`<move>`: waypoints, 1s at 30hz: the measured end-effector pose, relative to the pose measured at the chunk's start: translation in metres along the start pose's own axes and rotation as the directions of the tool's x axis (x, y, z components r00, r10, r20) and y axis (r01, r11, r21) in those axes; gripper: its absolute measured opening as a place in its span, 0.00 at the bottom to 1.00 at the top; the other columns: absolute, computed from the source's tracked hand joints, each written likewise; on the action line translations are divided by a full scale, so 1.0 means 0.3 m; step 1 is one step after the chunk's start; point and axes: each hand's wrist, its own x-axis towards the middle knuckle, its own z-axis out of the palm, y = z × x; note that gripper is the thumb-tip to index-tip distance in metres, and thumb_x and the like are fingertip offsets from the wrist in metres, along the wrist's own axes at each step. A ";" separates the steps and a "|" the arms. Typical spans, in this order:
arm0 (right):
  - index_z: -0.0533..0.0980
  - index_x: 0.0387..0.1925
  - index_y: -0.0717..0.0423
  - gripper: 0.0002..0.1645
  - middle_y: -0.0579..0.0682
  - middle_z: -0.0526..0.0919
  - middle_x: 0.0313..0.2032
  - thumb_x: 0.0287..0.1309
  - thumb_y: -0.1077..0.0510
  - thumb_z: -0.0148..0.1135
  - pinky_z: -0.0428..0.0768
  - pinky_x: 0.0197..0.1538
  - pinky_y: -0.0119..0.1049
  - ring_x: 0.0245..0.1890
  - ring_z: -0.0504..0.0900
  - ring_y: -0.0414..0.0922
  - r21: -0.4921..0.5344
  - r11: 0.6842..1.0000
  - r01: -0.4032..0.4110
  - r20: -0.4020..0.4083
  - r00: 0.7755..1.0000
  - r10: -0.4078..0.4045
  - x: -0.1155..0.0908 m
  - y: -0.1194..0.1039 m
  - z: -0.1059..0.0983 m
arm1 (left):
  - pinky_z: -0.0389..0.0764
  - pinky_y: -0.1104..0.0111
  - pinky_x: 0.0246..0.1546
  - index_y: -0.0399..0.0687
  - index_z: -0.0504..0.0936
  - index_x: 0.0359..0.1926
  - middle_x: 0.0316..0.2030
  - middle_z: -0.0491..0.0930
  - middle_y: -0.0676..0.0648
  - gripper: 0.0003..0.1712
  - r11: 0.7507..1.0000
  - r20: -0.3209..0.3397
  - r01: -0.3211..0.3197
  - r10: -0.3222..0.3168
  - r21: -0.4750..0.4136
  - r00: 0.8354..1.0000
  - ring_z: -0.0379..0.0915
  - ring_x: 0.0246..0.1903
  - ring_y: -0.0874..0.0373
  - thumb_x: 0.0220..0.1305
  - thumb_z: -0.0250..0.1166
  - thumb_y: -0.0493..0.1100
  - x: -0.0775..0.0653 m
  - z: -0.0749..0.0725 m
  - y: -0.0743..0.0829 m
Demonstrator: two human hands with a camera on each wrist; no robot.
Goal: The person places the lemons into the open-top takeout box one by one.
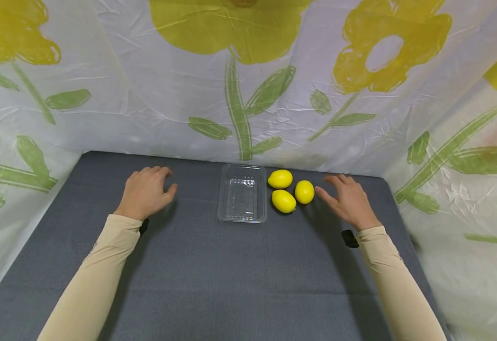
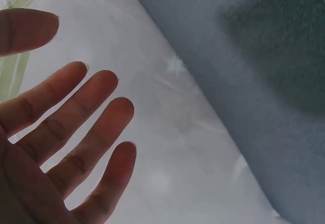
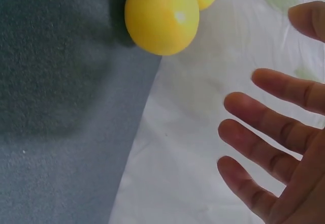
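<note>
Three yellow lemons lie in a group on the table: a back-left lemon [image 1: 280, 179], a front lemon [image 1: 284, 201] and a right lemon [image 1: 304, 192]. Directly left of them is a transparent plastic tray [image 1: 242, 215] with nothing in it. My right hand [image 1: 345, 199] hovers just right of the lemons, thumb tip close to the right lemon, its fingers spread and holding nothing. In the right wrist view a lemon [image 3: 162, 18] appears beyond the fingers. Well left of the tray, my left hand [image 1: 147, 192] is held over the table, fingers apart and loosely bent, with nothing in them.
A dark grey cloth [image 1: 214, 279] covers the table. Behind it and along both sides hangs a white curtain [image 1: 146, 94] printed with yellow flowers and green leaves, meeting the table's back edge close behind the tray and lemons.
</note>
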 end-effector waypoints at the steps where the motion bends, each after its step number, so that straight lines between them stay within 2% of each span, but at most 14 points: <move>1: 0.78 0.58 0.63 0.28 0.65 0.79 0.53 0.72 0.44 0.61 0.69 0.58 0.66 0.52 0.75 0.65 0.002 1.000 0.002 0.001 1.000 -0.002 -0.001 -0.003 0.003 | 0.80 0.45 0.32 0.32 0.85 0.44 0.37 0.84 0.34 0.17 1.000 0.006 -0.002 0.002 -0.005 1.000 0.79 0.34 0.37 0.63 0.65 0.44 -0.002 0.004 0.000; 3: 0.79 0.55 0.64 0.25 0.64 0.81 0.50 0.71 0.46 0.62 0.71 0.56 0.66 0.49 0.76 0.63 0.000 1.000 0.008 0.003 1.000 -0.008 -0.004 -0.008 0.009 | 0.79 0.47 0.26 0.32 0.86 0.43 0.35 0.84 0.35 0.16 1.000 0.020 -0.004 0.005 -0.014 1.000 0.79 0.31 0.38 0.62 0.65 0.42 -0.005 0.012 0.001; 6: 0.81 0.52 0.64 0.21 0.62 0.82 0.47 0.69 0.50 0.65 0.73 0.51 0.63 0.46 0.77 0.60 0.005 1.000 0.013 0.002 1.000 -0.013 -0.009 -0.013 0.019 | 0.79 0.48 0.23 0.32 0.86 0.43 0.36 0.84 0.35 0.15 0.999 0.033 0.003 -0.002 -0.043 0.999 0.78 0.30 0.39 0.61 0.65 0.41 -0.010 0.024 0.007; 11: 0.83 0.48 0.63 0.16 0.59 0.83 0.42 0.67 0.54 0.67 0.77 0.43 0.56 0.42 0.78 0.57 0.021 1.000 0.008 0.016 1.000 -0.008 -0.016 -0.023 0.038 | 0.81 0.46 0.30 0.33 0.85 0.47 0.40 0.85 0.35 0.16 0.988 0.056 0.038 -0.030 -0.147 0.998 0.80 0.35 0.40 0.63 0.67 0.40 -0.020 0.052 0.024; 15: 0.83 0.46 0.62 0.14 0.58 0.83 0.40 0.66 0.55 0.67 0.77 0.40 0.53 0.40 0.78 0.55 0.041 0.999 -0.003 0.033 0.999 0.001 -0.022 -0.034 0.054 | 0.81 0.45 0.37 0.33 0.84 0.52 0.44 0.84 0.36 0.18 0.962 0.093 0.093 -0.071 -0.257 0.993 0.81 0.42 0.40 0.66 0.67 0.40 -0.027 0.088 0.045; 19: 0.83 0.46 0.61 0.13 0.56 0.83 0.39 0.65 0.56 0.68 0.78 0.40 0.52 0.40 0.79 0.55 0.064 0.998 -0.007 0.038 0.999 0.005 -0.025 -0.049 0.073 | 0.79 0.45 0.43 0.33 0.81 0.58 0.48 0.83 0.36 0.21 0.919 0.133 0.147 -0.104 -0.367 0.986 0.79 0.46 0.41 0.68 0.66 0.41 -0.032 0.138 0.067; 22: 0.83 0.47 0.61 0.13 0.56 0.83 0.40 0.65 0.56 0.68 0.79 0.40 0.53 0.41 0.79 0.56 0.081 0.997 -0.007 0.039 0.999 0.004 -0.027 -0.063 0.086 | 0.78 0.47 0.48 0.33 0.78 0.62 0.50 0.82 0.36 0.24 0.863 0.144 0.180 -0.125 -0.472 0.982 0.78 0.49 0.41 0.69 0.66 0.41 -0.032 0.180 0.088; 25: 0.83 0.48 0.60 0.14 0.57 0.84 0.41 0.65 0.56 0.68 0.79 0.41 0.53 0.42 0.79 0.56 0.098 0.995 -0.013 0.047 0.999 0.008 -0.028 -0.076 0.096 | 0.78 0.49 0.53 0.32 0.75 0.64 0.52 0.81 0.35 0.25 0.782 0.151 0.216 -0.157 -0.585 0.976 0.77 0.52 0.41 0.70 0.65 0.41 -0.028 0.217 0.120; 30: 0.83 0.51 0.60 0.17 0.56 0.83 0.41 0.66 0.54 0.68 0.79 0.41 0.53 0.42 0.80 0.56 0.115 0.993 -0.021 0.063 0.998 0.013 -0.025 -0.094 0.112 | 0.76 0.51 0.58 0.32 0.73 0.67 0.56 0.79 0.35 0.27 0.594 0.190 0.308 -0.254 -0.743 0.948 0.75 0.56 0.41 0.72 0.65 0.41 -0.017 0.263 0.191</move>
